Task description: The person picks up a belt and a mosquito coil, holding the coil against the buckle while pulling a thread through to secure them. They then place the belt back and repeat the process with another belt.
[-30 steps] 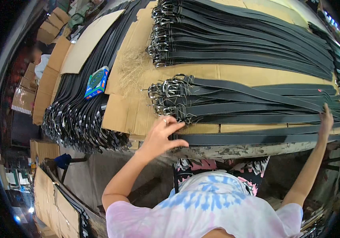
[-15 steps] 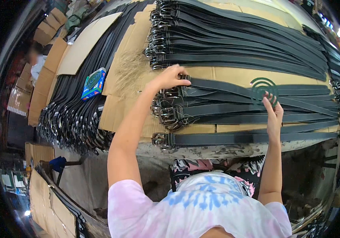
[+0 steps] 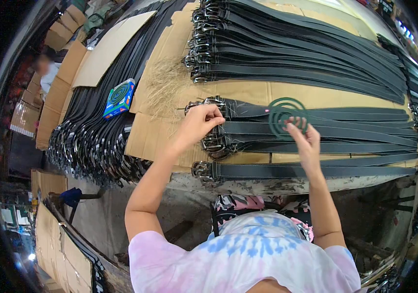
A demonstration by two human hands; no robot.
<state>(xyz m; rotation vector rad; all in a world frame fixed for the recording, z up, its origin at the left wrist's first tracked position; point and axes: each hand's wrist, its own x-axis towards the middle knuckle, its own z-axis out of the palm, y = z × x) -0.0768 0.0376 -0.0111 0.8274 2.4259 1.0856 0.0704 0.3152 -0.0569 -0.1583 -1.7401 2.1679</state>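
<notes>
In my right hand (image 3: 305,141) a dark green mosquito coil (image 3: 273,118) is gripped between thumb and fingers. A small pinkish glow shows at the coil's outer left tip, over the black belts. My left hand (image 3: 201,123) is closed with thumb and finger together at the buckle end of the nearer belts; whatever is between them is hidden. Right of it stretches a black belt (image 3: 253,128) with pale edge stitching. Loose threads (image 3: 233,146) stick out near the buckles (image 3: 214,146). One separate belt (image 3: 287,171) lies along the table's front edge.
Another row of belts (image 3: 297,53) lies farther back on cardboard (image 3: 160,127). A heap of cut threads (image 3: 167,80) sits left of it. A blue coil box (image 3: 119,99) rests on a big belt stack (image 3: 87,141). Another person (image 3: 48,73) is at far left.
My left hand has let go of the belt end it held and moved down and slightly left. My right hand has carried the coil left, toward the buckles.
</notes>
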